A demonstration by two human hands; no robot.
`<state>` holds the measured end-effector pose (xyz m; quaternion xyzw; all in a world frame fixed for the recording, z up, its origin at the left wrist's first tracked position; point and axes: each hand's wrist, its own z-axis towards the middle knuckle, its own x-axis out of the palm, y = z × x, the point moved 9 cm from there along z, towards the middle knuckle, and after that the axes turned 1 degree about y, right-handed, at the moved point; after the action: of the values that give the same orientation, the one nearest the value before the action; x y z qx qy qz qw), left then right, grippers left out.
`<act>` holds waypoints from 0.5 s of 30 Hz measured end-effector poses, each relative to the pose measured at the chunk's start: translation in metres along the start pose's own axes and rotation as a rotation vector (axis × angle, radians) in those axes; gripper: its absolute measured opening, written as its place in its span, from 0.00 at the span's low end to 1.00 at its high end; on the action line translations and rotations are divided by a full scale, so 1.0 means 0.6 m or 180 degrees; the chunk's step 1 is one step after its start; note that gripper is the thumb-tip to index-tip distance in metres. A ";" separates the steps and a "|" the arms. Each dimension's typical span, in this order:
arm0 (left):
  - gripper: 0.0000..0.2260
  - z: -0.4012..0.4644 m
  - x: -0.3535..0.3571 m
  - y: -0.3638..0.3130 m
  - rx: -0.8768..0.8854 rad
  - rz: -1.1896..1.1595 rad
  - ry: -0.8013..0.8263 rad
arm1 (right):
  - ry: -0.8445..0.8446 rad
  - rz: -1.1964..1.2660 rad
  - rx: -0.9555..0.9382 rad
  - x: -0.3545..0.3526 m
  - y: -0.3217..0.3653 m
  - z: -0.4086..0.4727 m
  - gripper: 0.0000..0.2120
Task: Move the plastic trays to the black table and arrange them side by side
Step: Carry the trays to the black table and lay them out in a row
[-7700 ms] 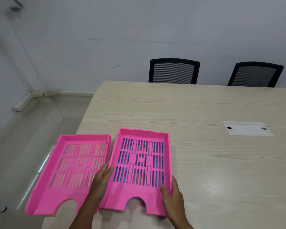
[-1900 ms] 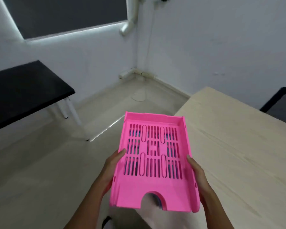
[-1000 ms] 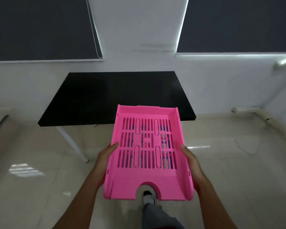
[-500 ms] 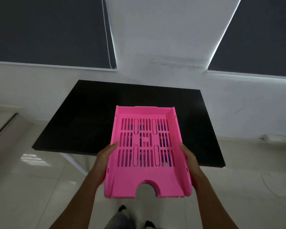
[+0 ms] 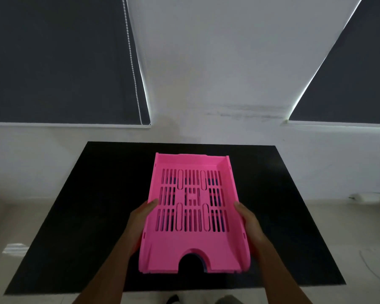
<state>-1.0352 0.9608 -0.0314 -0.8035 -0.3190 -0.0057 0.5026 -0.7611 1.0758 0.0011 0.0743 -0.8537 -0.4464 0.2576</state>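
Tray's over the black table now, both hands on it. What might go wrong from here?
1. The pink tray is held centred over the black table; set there, a side-by-side partner may get cramped.
2. Blue shows through its slots, perhaps a nested second tray that could slip out.
3. The left hand and right hand grip only the side rims.

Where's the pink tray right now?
In the head view the pink tray sits centre frame over the black table, gripped on its sides by the left hand and right hand.

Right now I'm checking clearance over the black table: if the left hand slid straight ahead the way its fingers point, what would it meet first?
Nothing visible: beyond the left hand lies bare black table, then wall; depth uncertain.
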 end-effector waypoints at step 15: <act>0.17 0.091 0.017 -0.100 0.0511 0.0551 -0.0224 | -0.0433 -0.0979 -0.0507 -0.005 0.073 0.108 0.17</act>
<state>-1.0750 1.0279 -0.0066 -0.7848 -0.2654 0.0915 0.5525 -0.7869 1.1496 0.0047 0.1529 -0.8097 -0.5507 0.1330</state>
